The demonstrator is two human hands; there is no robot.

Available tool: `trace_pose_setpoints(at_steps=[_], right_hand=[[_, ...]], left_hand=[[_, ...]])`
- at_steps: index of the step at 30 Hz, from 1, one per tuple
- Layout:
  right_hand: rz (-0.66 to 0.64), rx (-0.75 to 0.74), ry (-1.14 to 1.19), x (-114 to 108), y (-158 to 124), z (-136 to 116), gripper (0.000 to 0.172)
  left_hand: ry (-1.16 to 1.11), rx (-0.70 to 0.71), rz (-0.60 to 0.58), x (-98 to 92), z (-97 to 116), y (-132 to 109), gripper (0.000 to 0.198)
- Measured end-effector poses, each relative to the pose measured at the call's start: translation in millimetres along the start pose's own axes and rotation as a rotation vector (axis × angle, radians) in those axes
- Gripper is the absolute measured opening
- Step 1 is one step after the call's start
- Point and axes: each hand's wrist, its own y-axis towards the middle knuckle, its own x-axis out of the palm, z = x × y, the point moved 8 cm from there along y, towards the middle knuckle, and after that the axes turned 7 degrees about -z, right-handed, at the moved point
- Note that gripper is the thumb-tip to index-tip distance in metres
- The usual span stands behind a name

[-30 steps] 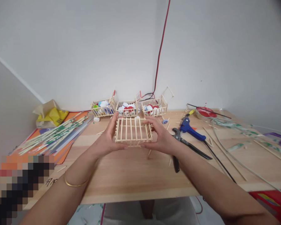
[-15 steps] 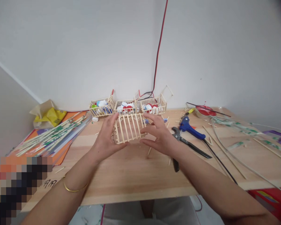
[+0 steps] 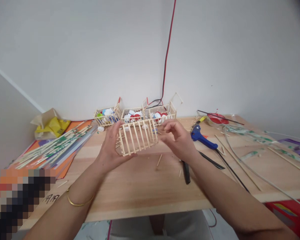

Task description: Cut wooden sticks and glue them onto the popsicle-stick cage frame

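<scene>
A small open crate made of thin wooden sticks (image 3: 137,137) is held tilted above the wooden table (image 3: 145,186). My left hand (image 3: 111,146) grips its left end, thumb below and fingers behind. My right hand (image 3: 178,138) hovers just right of the crate with fingers loosely curled; it has nothing in it and does not seem to touch the crate. A gold bangle (image 3: 78,201) sits on my left wrist.
Three stick baskets with bottle caps (image 3: 136,114) line the wall. A blue glue gun (image 3: 202,137) and black pliers (image 3: 186,170) lie right of my hands. Bundled sticks on orange sheets (image 3: 57,143) lie left; long canes (image 3: 250,163) lie right. A red-black cable (image 3: 166,56) hangs down the wall.
My right hand let go of the crate's right end and drew back slightly. My left hand alone now holds it, tilted with the right end raised.
</scene>
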Motion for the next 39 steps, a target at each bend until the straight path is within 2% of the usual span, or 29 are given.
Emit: trace_pose_setpoints(at_steps=[3, 4, 7, 10, 13, 18, 26, 29, 34, 36, 39], right_hand=[[-0.17, -0.007, 0.01, 12.0, 1.8, 0.6, 0.08], [-0.23, 0.006, -0.003, 16.7, 1.4, 1.8, 0.092], [-0.335, 0.027, -0.021, 26.7, -1.3, 5.0, 0.104], [-0.338, 0.041, 0.01, 30.4, -2.9, 8.6, 0.103], [-0.298, 0.018, 0.044, 29.9, -2.1, 8.1, 0.099], [-0.259, -0.036, 0.056, 28.2, 0.4, 2.0, 0.093], [-0.26, -0.033, 0.07, 29.4, -0.8, 3.2, 0.095], [-0.279, -0.035, 0.05, 30.4, -0.8, 3.5, 0.094], [-0.27, -0.106, -0.104, 26.9, -0.6, -3.8, 0.11], [-0.198, -0.183, -0.183, 21.1, -2.1, -13.8, 0.098], [-0.104, -0.288, -0.308, 17.1, -7.8, -30.4, 0.065]], left_hand=[[-0.124, -0.023, -0.019, 4.7, -4.0, -3.4, 0.115], [-0.172, -0.04, -0.024, 6.4, -6.3, -4.6, 0.116], [-0.291, -0.084, -0.046, 11.8, -12.5, -7.0, 0.12], [-0.331, -0.099, -0.055, 14.1, -14.7, -7.1, 0.124], [-0.303, -0.057, -0.042, 13.0, -11.3, -4.8, 0.126], [-0.253, -0.031, -0.028, 12.2, -8.4, -1.4, 0.122], [-0.281, -0.037, -0.08, 13.3, -8.1, 0.2, 0.126], [-0.26, -0.036, -0.083, 10.8, -3.6, 1.3, 0.119], [-0.07, -0.018, -0.007, 1.4, 4.1, 3.1, 0.101], [0.008, -0.008, 0.016, 0.3, 4.4, 3.2, 0.1], [0.104, 0.031, 0.029, 2.6, 5.6, 2.9, 0.1]])
